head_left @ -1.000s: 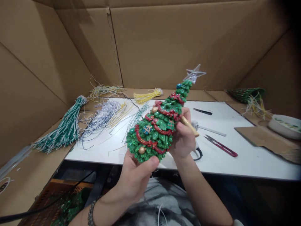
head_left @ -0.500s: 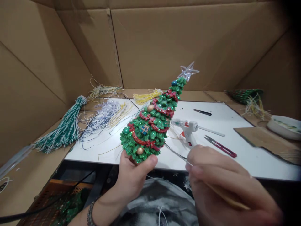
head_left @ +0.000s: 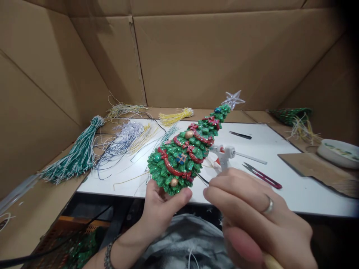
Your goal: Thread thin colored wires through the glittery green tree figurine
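Observation:
My left hand (head_left: 164,209) is closed around the bottom of a glittery green Christmas tree figurine (head_left: 186,153), which leans to the right. Red garlands, gold balls and a small blue gift decorate it, and a clear star (head_left: 233,99) tops it. In my closed right hand (head_left: 260,213) is a slim tool (head_left: 202,179) with a thin, dark pointed end and a light wooden-looking handle; its exact kind is unclear. The tool's tip meets the tree's lower right edge, though contact cannot be made out for sure.
Behind the tree lies a white glue gun (head_left: 226,155). Red-handled thread snips (head_left: 262,175) and a dark snipper (head_left: 240,135) rest on the white board (head_left: 303,194). Wire bundles, green (head_left: 75,151) and yellow (head_left: 176,116), lie left and back. A white bowl (head_left: 338,157) stands right. Cardboard walls surround the board.
The tree has tipped further right and its star has dropped lower. My right hand has moved left and turned, bringing the slim tool's tip up against the tree's lower edge.

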Demonstrator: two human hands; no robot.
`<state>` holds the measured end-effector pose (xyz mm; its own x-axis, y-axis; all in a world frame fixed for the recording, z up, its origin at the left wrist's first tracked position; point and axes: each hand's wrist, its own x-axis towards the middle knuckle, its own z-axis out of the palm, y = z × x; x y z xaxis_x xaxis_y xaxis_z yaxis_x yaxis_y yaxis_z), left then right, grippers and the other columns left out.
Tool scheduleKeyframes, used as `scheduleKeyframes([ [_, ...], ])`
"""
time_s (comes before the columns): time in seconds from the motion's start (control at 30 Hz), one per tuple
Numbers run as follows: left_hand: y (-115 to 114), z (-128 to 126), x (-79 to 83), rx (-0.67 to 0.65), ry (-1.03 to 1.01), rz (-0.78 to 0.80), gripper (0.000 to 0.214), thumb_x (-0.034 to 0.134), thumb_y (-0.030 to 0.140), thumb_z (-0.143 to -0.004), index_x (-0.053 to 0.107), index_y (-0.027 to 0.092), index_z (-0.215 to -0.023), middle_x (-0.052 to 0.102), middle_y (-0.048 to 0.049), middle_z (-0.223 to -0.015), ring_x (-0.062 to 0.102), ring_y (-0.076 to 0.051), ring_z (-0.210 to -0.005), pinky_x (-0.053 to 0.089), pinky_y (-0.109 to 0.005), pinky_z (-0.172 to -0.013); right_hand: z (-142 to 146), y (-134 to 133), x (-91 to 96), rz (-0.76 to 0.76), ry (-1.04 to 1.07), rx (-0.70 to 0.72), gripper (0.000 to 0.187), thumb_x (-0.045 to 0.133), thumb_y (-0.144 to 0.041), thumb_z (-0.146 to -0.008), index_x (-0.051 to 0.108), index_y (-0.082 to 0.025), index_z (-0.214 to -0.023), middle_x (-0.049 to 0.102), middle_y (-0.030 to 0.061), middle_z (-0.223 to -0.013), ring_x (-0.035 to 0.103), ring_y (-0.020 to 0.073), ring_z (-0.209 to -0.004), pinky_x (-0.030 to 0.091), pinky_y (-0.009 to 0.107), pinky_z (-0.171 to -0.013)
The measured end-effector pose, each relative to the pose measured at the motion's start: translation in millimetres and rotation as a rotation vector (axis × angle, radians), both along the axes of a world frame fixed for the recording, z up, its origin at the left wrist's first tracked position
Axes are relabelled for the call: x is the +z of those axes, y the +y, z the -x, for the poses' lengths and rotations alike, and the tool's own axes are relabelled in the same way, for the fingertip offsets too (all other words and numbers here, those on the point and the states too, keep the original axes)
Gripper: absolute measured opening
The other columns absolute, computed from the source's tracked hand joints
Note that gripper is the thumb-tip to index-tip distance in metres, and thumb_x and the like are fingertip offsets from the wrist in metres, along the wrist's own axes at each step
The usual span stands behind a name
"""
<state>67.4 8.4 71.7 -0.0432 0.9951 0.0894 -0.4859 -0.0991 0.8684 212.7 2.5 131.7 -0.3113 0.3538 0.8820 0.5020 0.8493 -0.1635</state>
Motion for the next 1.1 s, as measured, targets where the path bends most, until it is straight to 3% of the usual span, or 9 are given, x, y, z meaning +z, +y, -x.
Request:
scheduleKeyframes([
  [0.17, 0.9, -0.6, -0.2, 0.015, -0.049, 0.03, 0.028, 0.086, 0.026, -0.069, 0.072, 0.021, -0.092, 0.077, -0.0017, -0.084, 0.073, -0.022, -0.081, 0.058, -0.035, -0.079, 1.9, 1.8, 8.3, 0.173, 0.122, -0.013, 0.042, 0.038, -0.046, -0.102, 0.06, -0.021, -0.078, 0.061, 0.0041, -0.068, 0.06, 0.0156, -0.065, 0.048, 0.032, -0.062],
  [0.27, -0.1, -4.6, 2.3, 0.031, -0.089, 0.05, 0.034, 0.09, 0.024, -0.063, 0.072, 0.018, -0.091, 0.078, -0.0032, -0.084, 0.073, -0.02, -0.078, 0.058, -0.032, -0.078, 2.2, 10.1, 4.1, 0.125, 0.137, 0.063, 0.044, 0.038, -0.045, -0.103, 0.057, -0.02, -0.073, 0.057, 0.002, -0.062, 0.054, 0.014, -0.057, 0.04, 0.031, -0.053],
  [0.37, -2.7, -8.4, 2.4, 0.07, -0.083, 0.081, 0.032, 0.093, 0.022, -0.058, 0.072, 0.019, -0.083, 0.078, -0.0002, -0.079, 0.071, -0.016, -0.075, 0.058, -0.026, -0.075, 3.5, 16.7, 0.0, 0.099, 0.002, 0.019, 0.048, 0.036, -0.042, -0.104, 0.057, -0.019, -0.068, 0.057, 0.0033, -0.061, 0.051, 0.0137, -0.056, 0.035, 0.03, -0.051],
  [0.47, -4.4, -8.7, -1.4, 0.097, -0.064, 0.079, 0.035, 0.093, 0.025, -0.056, 0.073, 0.02, -0.084, 0.078, 0.0005, -0.078, 0.07, -0.014, -0.072, 0.057, -0.022, -0.072, 5.6, 17.7, -1.1, 0.089, 0.039, 0.026, 0.048, 0.036, -0.038, -0.105, 0.06, -0.016, -0.07, 0.058, 0.004, -0.061, 0.052, 0.013, -0.056, 0.035, 0.03, -0.052],
  [0.7, -2.5, -3.1, -15.7, 0.1, 0.033, 0.063, 0.031, 0.092, 0.029, -0.059, 0.069, 0.017, -0.077, 0.071, -0.0006, -0.068, 0.065, -0.015, -0.065, 0.055, -0.026, -0.069, 2.4, 12.9, 4.3, 0.239, 0.159, -0.013, 0.042, 0.043, -0.034, -0.104, 0.06, -0.017, -0.068, 0.053, -0.0018, -0.055, 0.048, 0.0077, -0.049, 0.034, 0.025, -0.048],
  [0.87, 3.7, 5.0, -20.7, 0.0, 0.082, -0.075, 0.024, 0.086, 0.024, -0.068, 0.07, 0.017, -0.084, 0.075, -0.0061, -0.081, 0.069, -0.021, -0.078, 0.055, -0.033, -0.075, -0.8, 14.6, 1.3, 0.456, 0.376, 0.032, 0.035, 0.048, -0.029, -0.102, 0.06, -0.019, -0.071, 0.053, -0.0056, -0.053, 0.05, 0.0053, -0.044, 0.036, 0.02, -0.042],
  [0.97, 6.8, 11.9, -23.6, -0.061, 0.132, -0.136, 0.027, 0.083, 0.024, -0.072, 0.07, 0.018, -0.094, 0.076, -0.0074, -0.088, 0.071, -0.023, -0.082, 0.056, -0.036, -0.077, 0.6, 14.5, -4.2, 0.461, 0.448, 0.042, 0.036, 0.049, -0.029, -0.102, 0.06, -0.019, -0.07, 0.057, -0.0044, -0.055, 0.053, 0.0058, -0.046, 0.039, 0.019, -0.043],
  [1.1, 5.0, 16.6, -32.1, -0.07, 0.119, -0.085, 0.037, 0.08, 0.031, -0.075, 0.067, 0.02, -0.108, 0.075, -0.0091, -0.107, 0.07, -0.027, -0.1, 0.053, -0.04, -0.092, 4.1, 14.3, -8.7, 0.415, 0.451, -0.004, 0.038, 0.052, -0.032, -0.1, 0.062, -0.017, -0.067, 0.056, -0.0025, -0.053, 0.051, 0.0071, -0.044, 0.035, 0.022, -0.041],
])
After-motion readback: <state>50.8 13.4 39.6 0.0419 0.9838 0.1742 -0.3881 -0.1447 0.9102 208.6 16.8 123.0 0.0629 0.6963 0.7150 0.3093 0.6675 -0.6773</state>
